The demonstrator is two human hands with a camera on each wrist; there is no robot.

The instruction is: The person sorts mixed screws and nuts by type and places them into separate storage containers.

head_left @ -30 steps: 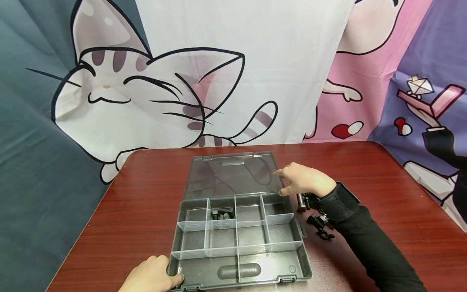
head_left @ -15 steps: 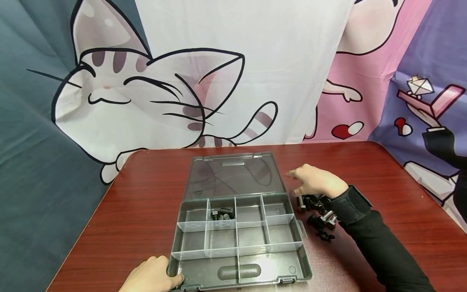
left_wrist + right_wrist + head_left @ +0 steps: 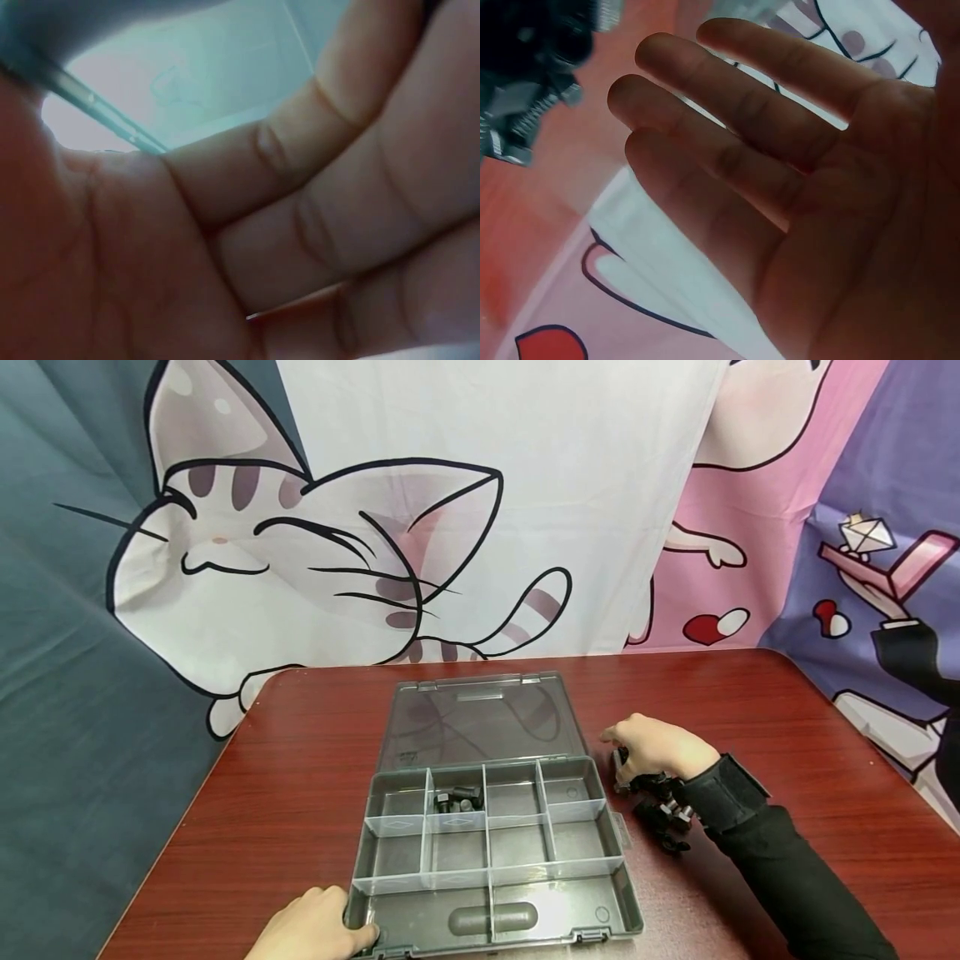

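Now I'm lowering my right hand [image 3: 662,748], fingers outstretched, toward the black parts [image 3: 657,823], bringing them within reach.

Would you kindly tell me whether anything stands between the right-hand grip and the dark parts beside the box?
Nothing visible does: the right-hand grip is close to the dark parts, and the right wrist view shows only table between its fingers and them. The open lid lies off to the left.

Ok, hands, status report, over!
Left hand grips gray plastic divided box at near-left corner. Right hand at black-and-silver small-parts pile. Translucent gray lid folded back, not blocking compartments.
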